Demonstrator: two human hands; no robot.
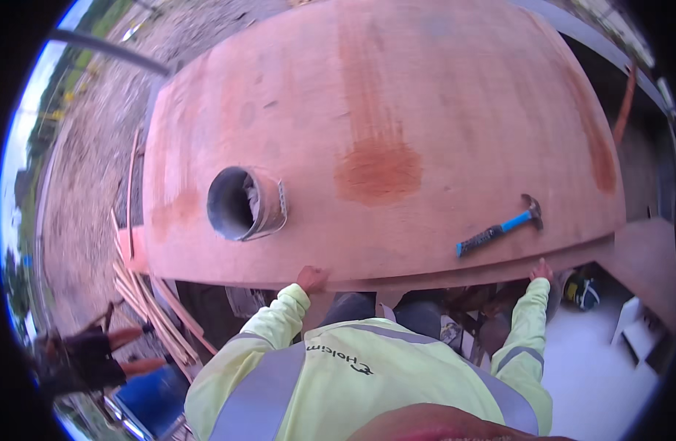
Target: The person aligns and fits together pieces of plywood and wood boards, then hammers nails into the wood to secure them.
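Observation:
A large reddish plywood sheet (pixel 279 88) lies flat before me, with the edge of another sheet (pixel 455 273) showing beneath its near side. My left hand (pixel 312 278) is closed at the near edge, left of my body. Farther right, my right hand (pixel 541 270) grips the near edge too, its thumb on top and most fingers hidden. On the sheet, nearer my right hand, rests a claw hammer (pixel 508 226) with a blue and black handle. A grey bucket (pixel 268 202) with a wire handle stands on the left half, something cloth-like inside it.
Long wooden strips (pixel 158 312) lie on the ground at the left, close to a person (pixel 88 353) and a blue object (pixel 153 400). A dark round item (pixel 580 291) sits below the right edge. Reddish powder (pixel 378 170) is spread over the sheet's middle.

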